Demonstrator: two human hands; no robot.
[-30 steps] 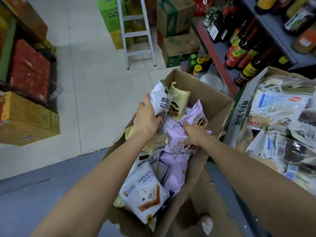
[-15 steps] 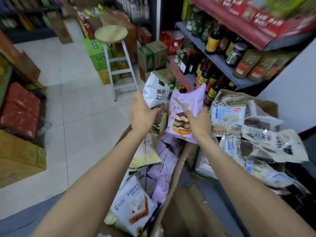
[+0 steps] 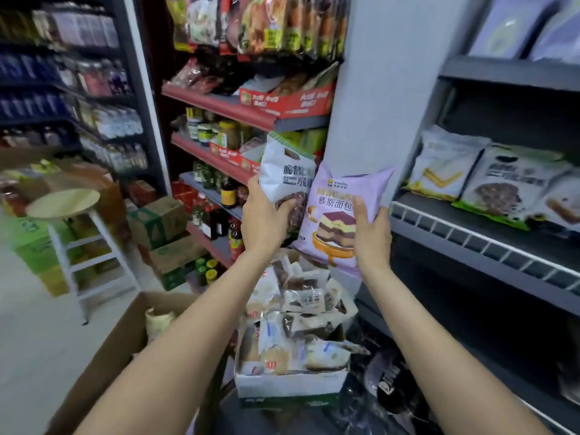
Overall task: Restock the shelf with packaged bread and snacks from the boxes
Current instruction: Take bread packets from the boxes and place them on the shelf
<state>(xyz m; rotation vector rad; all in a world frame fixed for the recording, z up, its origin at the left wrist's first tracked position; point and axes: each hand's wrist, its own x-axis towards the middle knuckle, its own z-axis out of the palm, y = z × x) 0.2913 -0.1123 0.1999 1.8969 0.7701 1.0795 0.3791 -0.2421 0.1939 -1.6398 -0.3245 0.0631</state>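
**Two packs up, most of the stock still boxed**

At frame centre the left hand (image 3: 263, 215) grasps a white chocolate bread pack (image 3: 287, 175) and the right hand (image 3: 372, 229) grasps a lilac mousse bread pack (image 3: 337, 211), both held near the grey shelf (image 3: 470, 243) at right. That shelf carries only a few packs (image 3: 489, 180) at its far right. The white box (image 3: 288, 386) below centre remains full, and the brown box (image 3: 125, 350) at lower left still shows a pack, so restocking looks early.
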